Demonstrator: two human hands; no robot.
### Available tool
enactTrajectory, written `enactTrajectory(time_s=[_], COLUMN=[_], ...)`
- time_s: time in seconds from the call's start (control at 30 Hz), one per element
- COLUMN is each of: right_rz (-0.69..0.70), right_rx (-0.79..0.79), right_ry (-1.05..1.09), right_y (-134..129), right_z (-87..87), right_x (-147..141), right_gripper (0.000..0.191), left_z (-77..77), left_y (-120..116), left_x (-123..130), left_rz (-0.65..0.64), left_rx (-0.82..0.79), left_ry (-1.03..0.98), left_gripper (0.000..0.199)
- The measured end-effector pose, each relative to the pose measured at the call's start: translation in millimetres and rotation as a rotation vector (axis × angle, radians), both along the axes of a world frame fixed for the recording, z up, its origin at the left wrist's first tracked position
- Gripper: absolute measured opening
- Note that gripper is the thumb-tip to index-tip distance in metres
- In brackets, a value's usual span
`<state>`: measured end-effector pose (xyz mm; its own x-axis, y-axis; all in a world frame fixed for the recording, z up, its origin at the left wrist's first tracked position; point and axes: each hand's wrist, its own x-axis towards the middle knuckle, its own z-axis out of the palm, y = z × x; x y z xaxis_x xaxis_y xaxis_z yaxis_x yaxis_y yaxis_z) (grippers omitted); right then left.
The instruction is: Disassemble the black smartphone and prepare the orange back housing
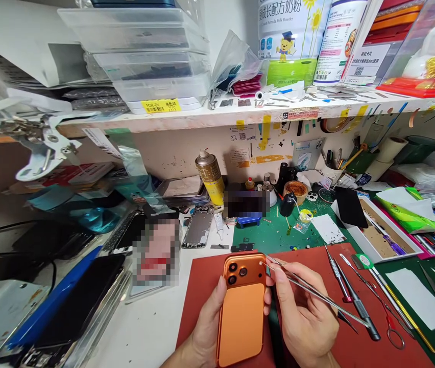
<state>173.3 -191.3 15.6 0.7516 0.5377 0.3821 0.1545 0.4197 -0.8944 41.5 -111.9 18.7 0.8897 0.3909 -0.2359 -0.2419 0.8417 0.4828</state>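
Note:
An orange smartphone (241,322) with its back facing me is gripped in my left hand (210,319), thumb along one edge and fingertips around the other. Its camera plate with several lenses (237,273) is at the top. My right hand (305,312) is closed around metal tweezers (309,289). The tweezer tips reach the upper right corner of the camera plate, near a small pale dot (260,262). Whether the tips pinch anything is too small to tell. Beneath the hands lies a reddish-brown mat (198,286).
Right of my hand lie a screwdriver (361,309), scissors (393,335) and other slim tools. A tray (388,250) stands behind them. At the left are a black-screened phone (83,296) and a blurred packet. A yellow spray can (212,181) stands beneath the cluttered shelf (217,118).

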Motion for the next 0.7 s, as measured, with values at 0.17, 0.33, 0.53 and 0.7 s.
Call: enactTrajectory(time_s=[0.17,0.33,0.53,0.7], right_rz=[0.05,0.121,0.138,0.131], right_rx=[-0.007,0.019,0.024,0.01], right_ry=[0.008,0.064,0.077,0.055], right_y=[-0.6,1.1,3.1,2.3], right_z=[3.5,15.2,22.8,23.9], right_x=[5.9,11.7,15.6,16.9], right_gripper=[0.017,0.013,0.01,0.006], left_z=[-6.4,-9.0,-7.3,-9.2], left_y=[-0.9,-1.0,-1.7,-1.1], left_x=[-2.9,-1.3,0.1,-1.2], left_rz=[-0.006,0.007,0.015,0.013], left_rx=[0.0,0.001,0.017,0.009], left_ry=[0.047,0.075,0.082,0.09], left_gripper=[0.085,0.087,0.085,0.084])
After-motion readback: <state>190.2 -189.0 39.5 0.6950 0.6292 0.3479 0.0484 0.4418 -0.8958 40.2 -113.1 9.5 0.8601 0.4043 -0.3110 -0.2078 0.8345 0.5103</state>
